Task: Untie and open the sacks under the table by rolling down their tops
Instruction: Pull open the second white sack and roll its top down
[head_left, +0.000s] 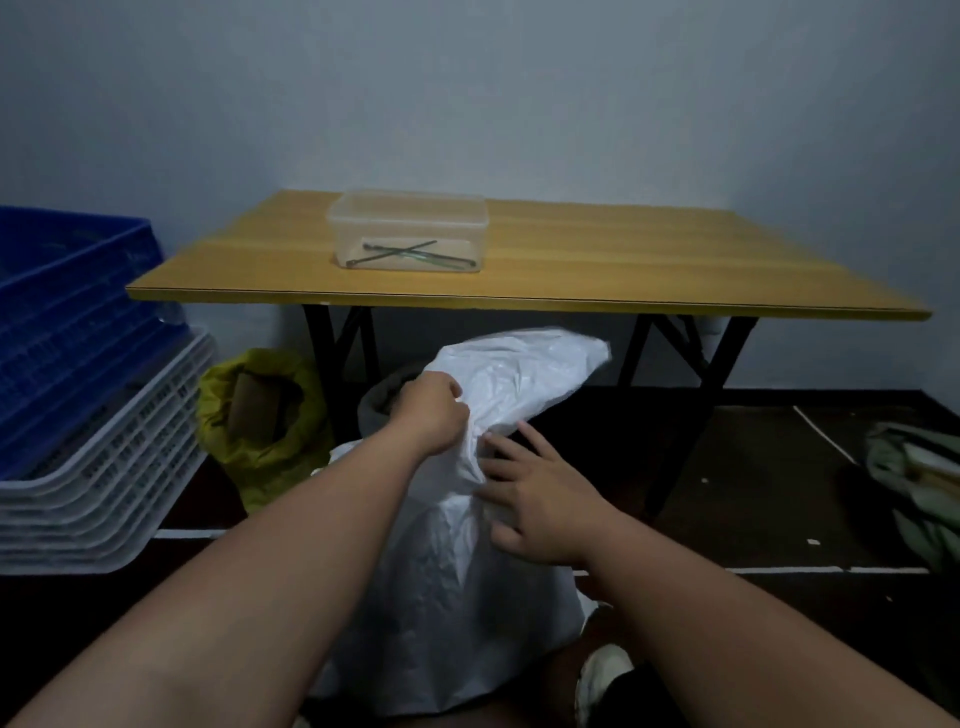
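Observation:
A white woven sack (447, 582) stands on the floor in front of the wooden table (597, 270), its loose top flopped toward the right. My left hand (434, 413) grips the gathered neck of the sack from the left. My right hand (540, 493) rests on the sack just below the neck, fingers spread and straight. A yellow sack (260, 415) sits under the table's left end with its top rolled down and open. A grey sack (382, 402) shows partly behind my left hand.
A clear plastic box (410, 231) with thin rods inside sits on the table. Stacked blue crates (67, 317) and white crates (98, 493) stand at the left. A greenish bag (914, 478) lies on the floor at the right. My shoe (602, 675) is by the sack's base.

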